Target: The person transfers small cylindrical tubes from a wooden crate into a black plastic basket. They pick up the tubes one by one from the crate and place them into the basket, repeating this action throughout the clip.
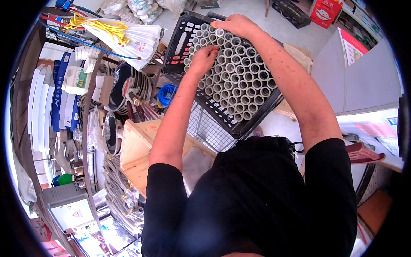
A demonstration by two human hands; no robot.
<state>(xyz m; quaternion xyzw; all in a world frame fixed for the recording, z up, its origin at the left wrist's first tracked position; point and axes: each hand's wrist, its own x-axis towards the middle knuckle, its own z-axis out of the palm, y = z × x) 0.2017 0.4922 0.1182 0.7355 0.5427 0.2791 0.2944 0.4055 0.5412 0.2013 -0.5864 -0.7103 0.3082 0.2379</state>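
Note:
A black plastic crate [221, 119] stands in front of me, turned at an angle. Rows of short grey-white plastic pipe pieces [236, 78] fill it, their round open ends facing up. My left hand [205, 60] is over the pieces toward the crate's left side. Its fingers are curled together at the pipe ends, and whether they pinch one is hidden. At the far side, my right hand [239, 26] lies over the outermost pieces. The thumb reaches left along them, while the other fingers are mostly out of sight.
Wire mesh [205, 128] shows below the crate. Beside my left arm is an open wooden box [138, 151]. Metal shelving with cable coils [123, 192] and blue boxes [61, 90] lines the left. A grey cabinet [362, 77] stands right; a black case [291, 13] lies beyond.

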